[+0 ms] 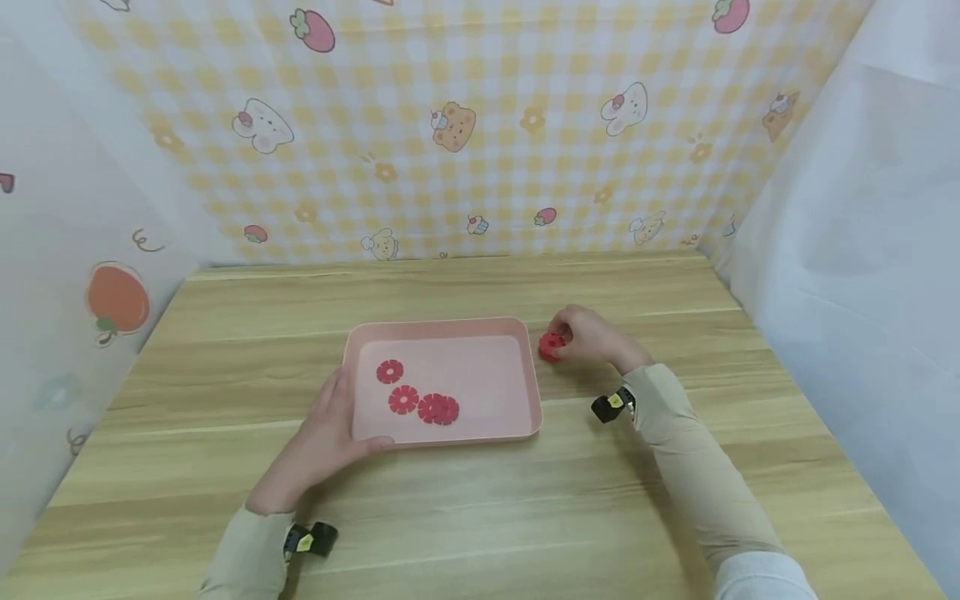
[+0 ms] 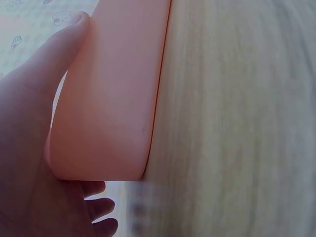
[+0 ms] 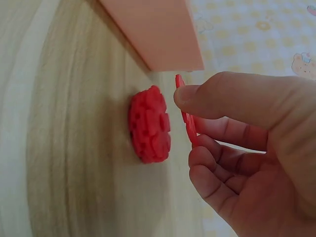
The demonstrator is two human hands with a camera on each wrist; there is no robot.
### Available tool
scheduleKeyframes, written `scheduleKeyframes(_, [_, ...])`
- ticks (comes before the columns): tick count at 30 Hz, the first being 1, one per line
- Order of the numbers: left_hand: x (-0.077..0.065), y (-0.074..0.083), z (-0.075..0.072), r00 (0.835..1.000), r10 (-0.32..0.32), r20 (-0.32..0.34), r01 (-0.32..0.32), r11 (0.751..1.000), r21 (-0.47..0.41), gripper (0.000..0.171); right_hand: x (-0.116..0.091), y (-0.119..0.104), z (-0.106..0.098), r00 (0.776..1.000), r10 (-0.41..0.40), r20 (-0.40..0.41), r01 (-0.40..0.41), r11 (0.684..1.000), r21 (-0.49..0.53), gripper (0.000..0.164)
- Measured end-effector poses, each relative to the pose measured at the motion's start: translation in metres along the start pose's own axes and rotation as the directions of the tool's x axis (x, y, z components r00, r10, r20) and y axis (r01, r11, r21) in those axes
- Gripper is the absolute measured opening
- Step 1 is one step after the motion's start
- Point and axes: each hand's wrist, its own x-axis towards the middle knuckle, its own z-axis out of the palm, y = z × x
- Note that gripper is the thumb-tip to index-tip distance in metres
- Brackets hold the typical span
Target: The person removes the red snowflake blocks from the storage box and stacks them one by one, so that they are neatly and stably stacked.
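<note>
My left hand [image 1: 322, 437] holds the near left corner of a shallow pink tray [image 1: 487, 383]. Its thumb runs along the near wall at the rim, and the other fingers lie against the left wall. Just past the tray's right side, my right hand [image 1: 594, 340] pinches a thin red notched plastic disc [image 3: 191, 132] between thumb and fingers. In the right wrist view that disc is tilted on edge, beside a short stack of red notched discs [image 3: 149, 126] on the table. Several like discs [image 1: 403, 407] lie in the tray's left half, some overlapping.
The wood-grain table [image 1: 480, 517] reaches back to a yellow checked cloth [image 1: 495, 167] with cartoon prints. White sheeting [image 1: 862, 225] hangs along the right side, and a printed white cloth [image 1: 75, 208] along the left. Each wrist wears a strap with a small black camera [image 1: 607, 407].
</note>
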Motion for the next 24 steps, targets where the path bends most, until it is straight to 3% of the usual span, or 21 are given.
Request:
scheduleKeyframes(14, [-0.001,0.004,-0.001,1.000,0.006,-0.008,-0.006,1.000,-0.018,0.128,-0.004,0.007,0.006,1.000,0.028,0.007,-0.028,1.000,-0.008,0.033])
scheduleKeyframes(24, [-0.002,0.005,-0.003,1.000,0.006,-0.008,-0.006,1.000,-0.021,0.129,-0.005,-0.008,-0.006,1.000,0.009,0.008,-0.009,1.000,0.005,0.033])
